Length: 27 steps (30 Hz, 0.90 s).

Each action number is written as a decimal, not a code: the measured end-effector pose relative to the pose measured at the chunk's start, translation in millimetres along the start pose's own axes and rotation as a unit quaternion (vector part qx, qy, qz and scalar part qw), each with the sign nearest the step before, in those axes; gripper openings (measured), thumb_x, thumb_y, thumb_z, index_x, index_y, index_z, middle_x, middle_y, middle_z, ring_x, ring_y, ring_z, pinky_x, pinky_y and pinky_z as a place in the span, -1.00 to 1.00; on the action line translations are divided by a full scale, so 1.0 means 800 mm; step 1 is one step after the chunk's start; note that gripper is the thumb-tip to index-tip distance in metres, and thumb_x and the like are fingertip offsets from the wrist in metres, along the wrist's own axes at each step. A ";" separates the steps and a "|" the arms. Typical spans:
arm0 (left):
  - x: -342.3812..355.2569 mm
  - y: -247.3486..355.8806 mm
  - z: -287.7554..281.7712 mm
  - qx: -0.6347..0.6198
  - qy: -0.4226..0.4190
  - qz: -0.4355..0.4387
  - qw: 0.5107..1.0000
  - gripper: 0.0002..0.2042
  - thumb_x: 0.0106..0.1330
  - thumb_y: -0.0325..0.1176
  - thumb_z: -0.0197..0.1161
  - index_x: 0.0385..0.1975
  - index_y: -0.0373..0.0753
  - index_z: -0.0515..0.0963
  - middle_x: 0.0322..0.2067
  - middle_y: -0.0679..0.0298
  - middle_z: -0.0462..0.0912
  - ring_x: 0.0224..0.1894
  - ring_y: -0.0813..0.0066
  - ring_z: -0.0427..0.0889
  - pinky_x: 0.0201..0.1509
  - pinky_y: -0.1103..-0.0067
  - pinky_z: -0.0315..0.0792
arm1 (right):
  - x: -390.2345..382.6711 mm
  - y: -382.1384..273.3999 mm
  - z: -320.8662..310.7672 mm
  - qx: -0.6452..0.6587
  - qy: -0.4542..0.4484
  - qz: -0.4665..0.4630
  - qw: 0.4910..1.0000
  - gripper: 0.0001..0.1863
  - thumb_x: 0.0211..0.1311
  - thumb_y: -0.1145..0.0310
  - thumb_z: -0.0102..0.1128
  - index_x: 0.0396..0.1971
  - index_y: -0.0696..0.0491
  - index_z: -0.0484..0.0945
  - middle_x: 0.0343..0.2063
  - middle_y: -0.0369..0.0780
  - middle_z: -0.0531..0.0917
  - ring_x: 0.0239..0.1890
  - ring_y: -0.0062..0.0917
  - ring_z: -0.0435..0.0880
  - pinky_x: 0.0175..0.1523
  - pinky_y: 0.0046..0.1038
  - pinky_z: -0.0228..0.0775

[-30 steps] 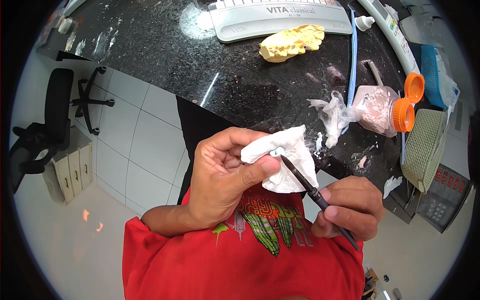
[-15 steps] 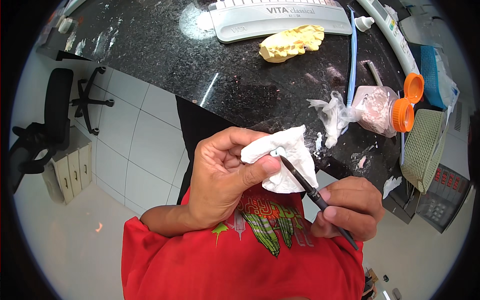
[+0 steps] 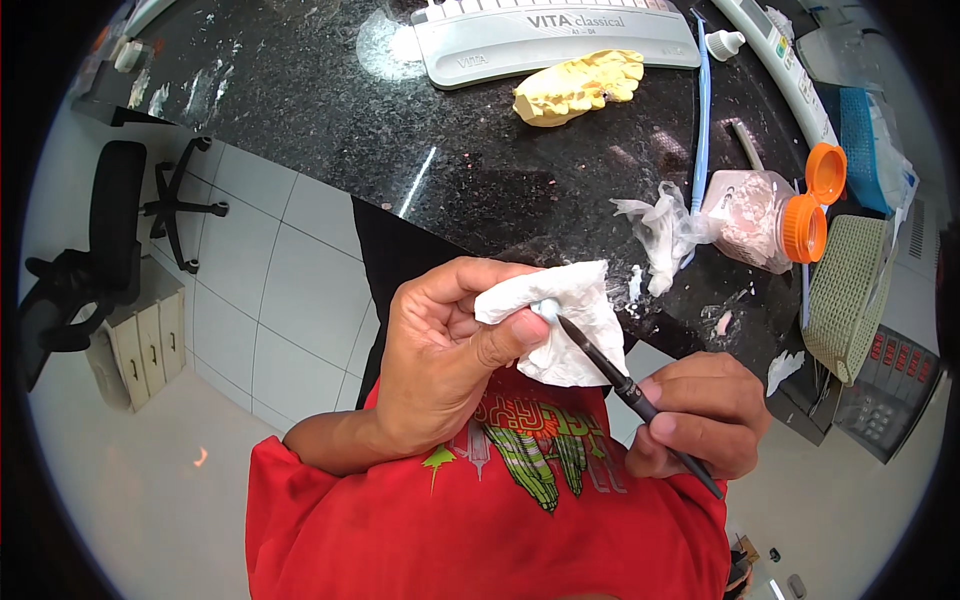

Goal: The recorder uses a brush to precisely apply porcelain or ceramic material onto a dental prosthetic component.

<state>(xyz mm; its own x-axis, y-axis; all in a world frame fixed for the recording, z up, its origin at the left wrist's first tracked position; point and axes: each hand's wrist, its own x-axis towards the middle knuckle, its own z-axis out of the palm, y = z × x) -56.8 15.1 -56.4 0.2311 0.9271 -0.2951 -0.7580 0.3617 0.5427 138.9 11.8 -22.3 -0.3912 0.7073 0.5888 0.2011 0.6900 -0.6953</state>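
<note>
My left hand (image 3: 440,350) is closed on a folded white tissue (image 3: 585,350) and on a small pale, bluish-white dental crown (image 3: 547,309). The crown peeks out between thumb and tissue; its lower part is hidden by the thumb. My right hand (image 3: 705,415) grips a dark slim brush (image 3: 615,378) like a pen, its pointed tip right beside the crown. Whether the tip touches the crown I cannot tell. Both hands are held in front of my red shirt, at the near edge of the dark worktop.
On the black speckled worktop (image 3: 330,120) lie a yellow dental cast (image 3: 578,88) and a grey shade guide (image 3: 560,40). To the right are a clear jar (image 3: 750,220) with an orange lid, crumpled plastic film (image 3: 660,235), a blue tube (image 3: 703,120) and a woven basket (image 3: 845,300). A black chair (image 3: 110,230) stands left.
The crown has turned between the left fingers: a greenish hollow showed before, and a smooth pale side shows now. The left thumb and tissue have shifted slightly left.
</note>
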 end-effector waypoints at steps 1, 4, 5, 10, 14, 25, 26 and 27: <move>0.000 0.000 0.000 0.003 -0.005 0.003 1.000 -0.78 0.12 -0.56 0.22 -0.23 -0.39 0.45 -0.29 0.11 0.59 -0.25 0.51 0.60 -0.16 0.62 0.53 | 0.000 0.000 0.000 -0.002 0.001 -0.001 1.000 -0.71 -0.18 0.48 0.35 -0.38 0.17 0.50 -0.47 -0.17 0.54 -0.49 -0.46 0.60 -0.48 -0.55 0.53; 0.000 0.000 0.001 -0.005 -0.001 0.003 1.000 -0.78 0.12 -0.55 0.22 -0.22 -0.39 0.45 -0.30 0.11 0.59 -0.25 0.50 0.60 -0.16 0.61 0.53 | 0.000 0.000 0.000 -0.002 -0.003 -0.002 1.000 -0.70 -0.19 0.48 0.35 -0.37 0.18 0.50 -0.46 -0.16 0.54 -0.48 -0.46 0.60 -0.48 -0.56 0.53; 0.000 0.000 0.003 -0.005 0.000 0.004 1.000 -0.78 0.12 -0.55 0.22 -0.22 -0.39 0.45 -0.30 0.11 0.59 -0.25 0.50 0.60 -0.16 0.61 0.53 | 0.000 0.001 0.000 0.000 -0.009 -0.003 1.000 -0.69 -0.19 0.48 0.36 -0.37 0.18 0.50 -0.46 -0.16 0.54 -0.48 -0.46 0.60 -0.48 -0.56 0.53; 0.000 0.001 0.005 -0.018 0.000 0.006 1.000 -0.79 0.13 -0.57 0.20 -0.22 -0.41 0.44 -0.28 0.09 0.59 -0.25 0.48 0.60 -0.15 0.60 0.53 | 0.000 0.000 0.000 0.003 -0.007 -0.004 1.000 -0.69 -0.19 0.48 0.36 -0.36 0.18 0.50 -0.47 -0.16 0.54 -0.49 -0.46 0.60 -0.49 -0.57 0.53; 0.000 0.003 0.004 -0.002 -0.008 0.001 1.000 -0.80 0.13 -0.57 0.20 -0.23 -0.42 0.45 -0.28 0.08 0.59 -0.24 0.48 0.60 -0.14 0.60 0.53 | 0.002 0.000 0.001 0.002 0.003 -0.001 1.000 -0.70 -0.18 0.47 0.36 -0.37 0.18 0.51 -0.48 -0.16 0.54 -0.49 -0.47 0.60 -0.49 -0.57 0.53; 0.000 0.002 0.004 0.014 -0.003 0.007 1.000 -0.80 0.12 -0.58 0.21 -0.24 -0.42 0.45 -0.28 0.07 0.58 -0.23 0.45 0.60 -0.13 0.57 0.53 | 0.003 0.000 0.004 0.001 0.010 -0.002 1.000 -0.73 -0.16 0.47 0.34 -0.39 0.18 0.51 -0.50 -0.17 0.55 -0.53 -0.47 0.59 -0.51 -0.57 0.53; 0.000 0.002 0.004 0.014 -0.004 0.007 1.000 -0.80 0.12 -0.58 0.21 -0.24 -0.42 0.45 -0.28 0.07 0.58 -0.23 0.45 0.60 -0.13 0.57 0.53 | 0.003 0.000 0.003 0.001 0.011 0.001 1.000 -0.74 -0.16 0.47 0.34 -0.39 0.18 0.51 -0.50 -0.16 0.55 -0.53 -0.47 0.59 -0.51 -0.57 0.53; 0.000 0.002 0.003 0.004 -0.008 0.007 1.000 -0.79 0.12 -0.58 0.21 -0.24 -0.42 0.46 -0.28 0.09 0.58 -0.23 0.46 0.59 -0.13 0.58 0.52 | 0.003 0.000 0.003 0.001 0.011 0.001 1.000 -0.74 -0.16 0.47 0.34 -0.39 0.18 0.51 -0.50 -0.16 0.55 -0.53 -0.47 0.59 -0.51 -0.57 0.53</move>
<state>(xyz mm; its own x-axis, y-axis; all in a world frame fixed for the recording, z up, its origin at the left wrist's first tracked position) -56.5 15.9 -53.7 0.2298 0.9334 -0.2755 -0.7564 0.3495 0.5530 135.4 13.0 -21.6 -0.3707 0.7118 0.5966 0.1996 0.6884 -0.6974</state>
